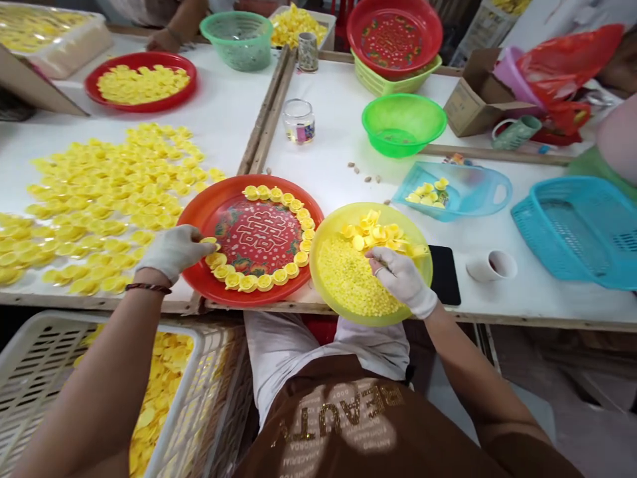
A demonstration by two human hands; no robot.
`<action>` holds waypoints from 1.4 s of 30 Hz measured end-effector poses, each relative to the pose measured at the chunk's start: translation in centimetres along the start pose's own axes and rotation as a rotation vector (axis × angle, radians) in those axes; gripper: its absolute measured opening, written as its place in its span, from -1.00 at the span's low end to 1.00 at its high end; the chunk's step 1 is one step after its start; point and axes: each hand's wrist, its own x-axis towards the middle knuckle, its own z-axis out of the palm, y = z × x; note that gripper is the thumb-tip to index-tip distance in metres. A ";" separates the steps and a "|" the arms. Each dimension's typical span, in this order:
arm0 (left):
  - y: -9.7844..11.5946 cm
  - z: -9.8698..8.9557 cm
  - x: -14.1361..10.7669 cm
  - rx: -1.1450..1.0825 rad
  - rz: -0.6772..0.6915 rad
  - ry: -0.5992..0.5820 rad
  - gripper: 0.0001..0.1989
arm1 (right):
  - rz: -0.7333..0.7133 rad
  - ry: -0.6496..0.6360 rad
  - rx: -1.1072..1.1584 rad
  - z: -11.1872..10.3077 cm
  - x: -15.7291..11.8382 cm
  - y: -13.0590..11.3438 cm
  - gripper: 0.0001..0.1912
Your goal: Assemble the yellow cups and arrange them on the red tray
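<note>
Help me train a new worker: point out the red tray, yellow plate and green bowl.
Red tray [209,199]: head view, on its rim.
Yellow plate [323,249]: head view, on its rim.
Green bowl [403,149]: head view, on its front wall.

Glossy red plastic tray [193,247]

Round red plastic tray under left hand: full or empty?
Partly filled: yellow caps form an incomplete ring along the red tray rim; its printed centre shows.
</note>
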 end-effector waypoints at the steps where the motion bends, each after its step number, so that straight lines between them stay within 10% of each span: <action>1: 0.0 -0.1 0.3 0.025 -0.025 -0.020 -0.68 | -0.007 -0.002 0.002 -0.1 0.0 0.1 -0.77; 7: 1.9 -2.8 0.4 0.259 -0.084 -0.208 -0.74 | -0.074 -0.023 -0.072 -0.3 -0.3 0.7 -0.74; 11: 9.0 -3.9 -2.2 0.212 0.238 -0.044 -0.82 | -0.236 -0.133 -0.314 0.5 0.1 0.2 -0.72; 17: 24.0 1.7 -6.6 -0.087 0.828 -0.136 -0.65 | -0.392 -0.187 -0.612 3.0 -1.4 0.0 -0.71; 20: 27.9 4.8 -5.7 -0.152 0.835 -0.173 -0.71 | -0.435 -0.150 -0.574 3.9 -1.7 1.9 -0.72; 29: 26.3 5.9 -6.7 -0.326 0.728 -0.039 -0.71 | -0.050 -0.065 -0.014 3.0 -1.1 1.7 -0.63; 36: 25.6 7.0 -10.6 -1.472 0.207 -0.574 -0.71 | 0.425 0.035 0.873 1.0 0.4 -0.1 -0.56; 42: 25.8 8.9 -13.2 -1.611 0.110 -0.509 -0.39 | 0.425 0.071 0.768 1.8 0.3 0.1 -0.59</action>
